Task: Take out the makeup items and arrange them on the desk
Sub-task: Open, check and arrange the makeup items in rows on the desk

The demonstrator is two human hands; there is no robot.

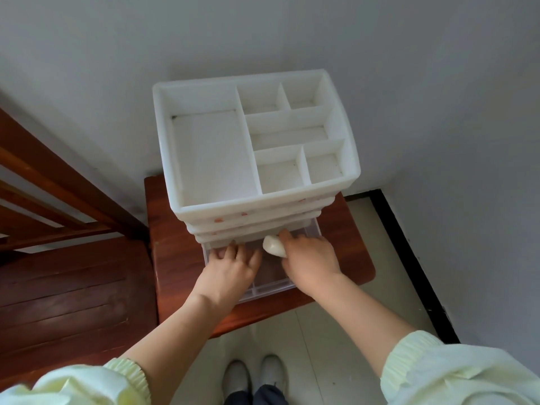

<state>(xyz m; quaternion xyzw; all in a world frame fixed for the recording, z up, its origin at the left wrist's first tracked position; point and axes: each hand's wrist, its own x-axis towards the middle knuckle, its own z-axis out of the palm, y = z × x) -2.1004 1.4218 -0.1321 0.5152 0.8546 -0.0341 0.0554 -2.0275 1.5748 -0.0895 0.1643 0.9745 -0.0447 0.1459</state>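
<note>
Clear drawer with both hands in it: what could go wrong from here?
1. The clear plastic drawer is pulled well out of the white plastic organizer, and its front is near the edge of the small red-brown wooden table. Pressure from the left hand might tip it or pull it free.
2. The right hand holds the white egg-shaped item at its thumb side, mostly exposed, so it could slip out.
3. Little bare tabletop shows, so arranged items may crowd the edge.
</note>
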